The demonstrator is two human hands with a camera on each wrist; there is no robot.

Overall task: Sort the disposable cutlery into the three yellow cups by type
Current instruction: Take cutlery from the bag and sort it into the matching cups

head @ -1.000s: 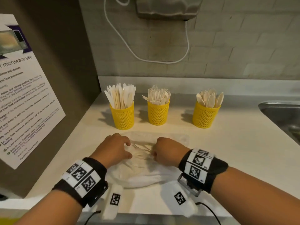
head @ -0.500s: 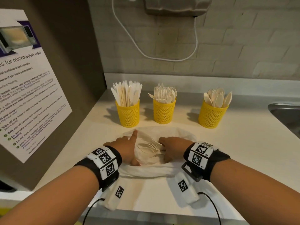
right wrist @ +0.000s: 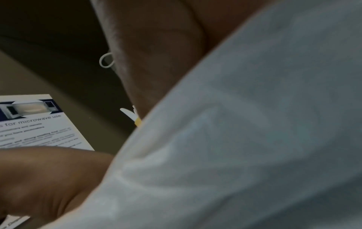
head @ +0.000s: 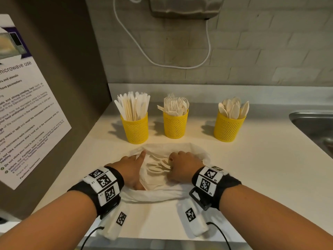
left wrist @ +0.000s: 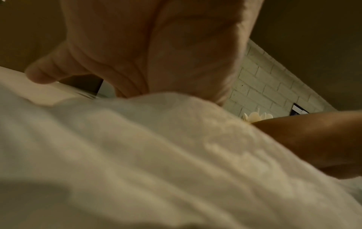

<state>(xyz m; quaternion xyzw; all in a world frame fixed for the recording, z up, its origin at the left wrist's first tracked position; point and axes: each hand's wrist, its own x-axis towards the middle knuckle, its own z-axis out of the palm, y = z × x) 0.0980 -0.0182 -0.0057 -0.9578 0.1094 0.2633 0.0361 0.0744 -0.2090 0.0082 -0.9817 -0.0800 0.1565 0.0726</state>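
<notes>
- In the lower middle of the head view a white plastic bag [head: 162,177] lies crumpled on the pale counter [head: 252,168]; its mouth is spread wide, and loose white cutlery [head: 160,166], forks among it, shows inside between the two hands.
- The left hand [head: 132,168] sits at the left edge of the bag's mouth; its forefinger points straight toward the cups, the thumb is down at the bag's near edge, and the other fingers are hidden under the plastic, so I cannot tell whether it grips the bag or only presses it; in the left wrist view the palm [left wrist: 156,54] hangs over blurred white plastic [left wrist: 137,162] and settles nothing.
- The right hand [head: 183,166] sits at the right edge of the mouth with its fingers curled down at the cutlery and the plastic; what they close on cannot be made out; the right wrist view is filled with blurred plastic [right wrist: 254,139].
- Above the bag, across the middle of the frame, stand three yellow mesh cups: the left cup [head: 135,129] holds knives, the middle cup [head: 174,125] forks, the right cup [head: 228,129] spoons; the right one stands farther from the other two.
- A microwave notice [head: 27,109] hangs at the left edge; a steel sink [head: 315,123] at the right edge; a white cord [head: 162,64] loops on the brick wall at the top.
</notes>
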